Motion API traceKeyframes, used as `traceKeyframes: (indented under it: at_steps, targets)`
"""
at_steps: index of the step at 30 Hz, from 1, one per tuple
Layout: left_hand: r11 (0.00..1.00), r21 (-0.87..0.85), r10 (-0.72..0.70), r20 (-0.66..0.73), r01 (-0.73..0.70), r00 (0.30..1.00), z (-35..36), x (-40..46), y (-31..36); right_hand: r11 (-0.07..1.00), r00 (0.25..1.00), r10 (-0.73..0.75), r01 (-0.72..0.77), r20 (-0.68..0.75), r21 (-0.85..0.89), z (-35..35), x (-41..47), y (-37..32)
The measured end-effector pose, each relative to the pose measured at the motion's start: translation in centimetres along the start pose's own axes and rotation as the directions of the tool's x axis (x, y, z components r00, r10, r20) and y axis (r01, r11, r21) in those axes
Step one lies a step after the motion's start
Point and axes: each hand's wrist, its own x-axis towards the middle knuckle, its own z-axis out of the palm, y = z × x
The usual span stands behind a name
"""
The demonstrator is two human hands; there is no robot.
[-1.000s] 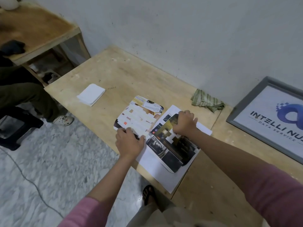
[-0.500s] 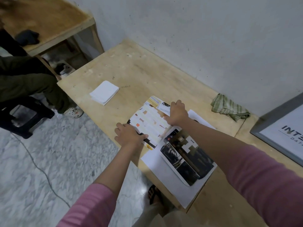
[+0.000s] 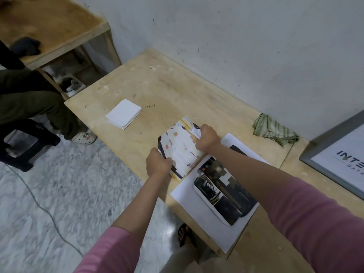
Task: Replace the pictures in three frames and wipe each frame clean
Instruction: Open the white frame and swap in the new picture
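- Left hand (image 3: 158,163): fingers curled over the near left edge of the pale printed picture sheet (image 3: 180,149), gripping it.
- Right hand (image 3: 206,139): fingers curled around the far right edge of the same sheet, gripping it.
- The pale printed picture sheet lies near the middle of the light plywood worktop (image 3: 167,89), close to its near edge.
- A dark printed picture (image 3: 222,192) rests on a white paper sheet (image 3: 189,200), just right of the pale sheet; the white paper overhangs the near edge of the worktop.
- A small stack of white square papers (image 3: 124,114) lies on the left part of the worktop.
- A crumpled green striped cloth (image 3: 272,129) lies by the wall, far right.
- A grey-framed logo picture (image 3: 334,152) stands at the right edge of view.
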Motion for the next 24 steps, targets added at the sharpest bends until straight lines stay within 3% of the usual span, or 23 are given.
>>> traceKeyframes:
  at_steps: [3, 7, 11, 17, 24]
  targets:
    - [0.982, -0.191, -0.035, -0.118, 0.011, 0.992, -0.8, -0.1, 0.1, 0.946, 0.998, 0.041, -0.051, 0.040, 0.321, -1.2, -0.9, -0.5]
    - [0.934, -0.356, -0.068, -0.244, -0.025, 0.967, -1.7, -0.3, 1.2, 0.728, 0.988, 0.142, -0.141, 0.054, 0.671, -2.9, -2.4, 0.5]
    - [0.920, -0.381, -0.016, -0.259, -0.087, 0.966, -1.6, -1.3, 3.3, 0.614, 0.975, 0.221, -0.155, 0.021, 0.774, -5.2, -4.6, 3.6]
    - [0.917, -0.355, 0.145, -0.126, -0.181, 0.981, 2.1, -6.6, 6.8, 0.441, 0.963, 0.267, -0.111, -0.012, 0.890, -8.2, -11.3, 12.4]
    - [0.916, -0.281, 0.323, 0.092, -0.286, 0.942, 11.5, -18.9, 9.7, 0.377, 0.827, 0.545, -0.090, -0.142, 0.922, -10.4, -24.4, 25.4]
